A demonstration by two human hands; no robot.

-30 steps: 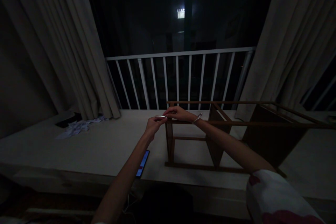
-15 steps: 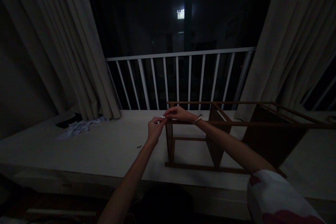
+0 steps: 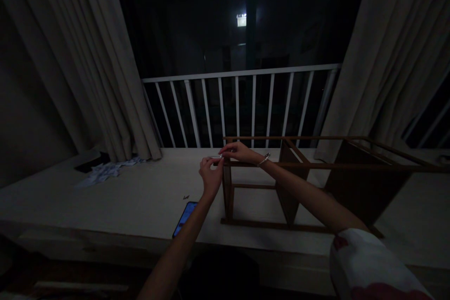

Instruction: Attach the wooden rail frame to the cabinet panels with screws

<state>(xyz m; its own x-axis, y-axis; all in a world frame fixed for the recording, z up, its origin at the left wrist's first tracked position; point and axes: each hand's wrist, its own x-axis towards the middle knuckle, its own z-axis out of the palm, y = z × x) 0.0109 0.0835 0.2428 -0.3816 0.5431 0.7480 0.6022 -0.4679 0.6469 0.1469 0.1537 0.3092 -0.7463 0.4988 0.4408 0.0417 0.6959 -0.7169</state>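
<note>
A brown wooden shelf frame (image 3: 260, 225) lies on its side on the white surface. At the left end of its near upper rail, my left hand (image 3: 212, 178) pinches a thin silvery rod (image 3: 213, 157), possibly a hex key; its far end is hidden. Right beside it, my right hand (image 3: 239, 151) rests over the same corner, fingers bent and tips closed together at the rod's end. What those fingertips hold is too small and dark to make out. Small metal pieces (image 3: 186, 197) lie on the surface left of the frame.
A lit phone (image 3: 184, 218) lies partly behind my left forearm. Crumpled white paper or plastic (image 3: 105, 171) sits at the far left by the curtain (image 3: 130, 117). A white railing (image 3: 242, 73) stands behind the surface, before a dark window. The surface's front edge runs below my arms.
My left forearm has shifted right, bringing the phone into view. My left hand has turned slightly at the rod. The right hand and shelf frame stay almost in place.
</note>
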